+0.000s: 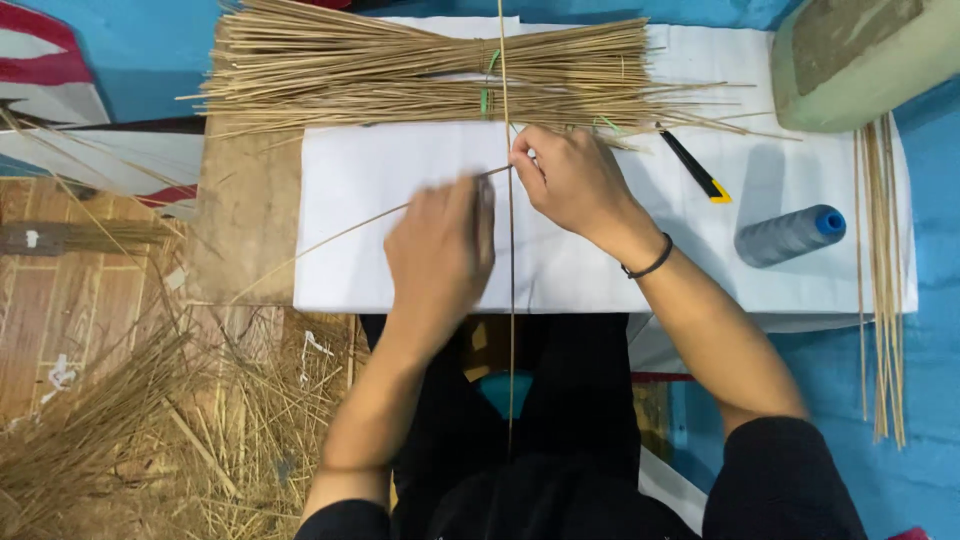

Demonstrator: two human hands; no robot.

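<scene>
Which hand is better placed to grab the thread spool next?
Probably the right hand. It is on the same side as the grey spool, with only bare white paper between them. The left hand is further away, grips a slanted stick and would have to cross the upright stick.

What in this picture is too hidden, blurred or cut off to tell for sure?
Head view only:
- Left hand: motion-blurred, so its hold on the thin stick is unclear.
- Right hand: fingertips curl under where the sticks cross, hiding what they pinch.
- Green block: cut off by the top right edge.
- Stick bundle: top cut by the frame edge.
</scene>
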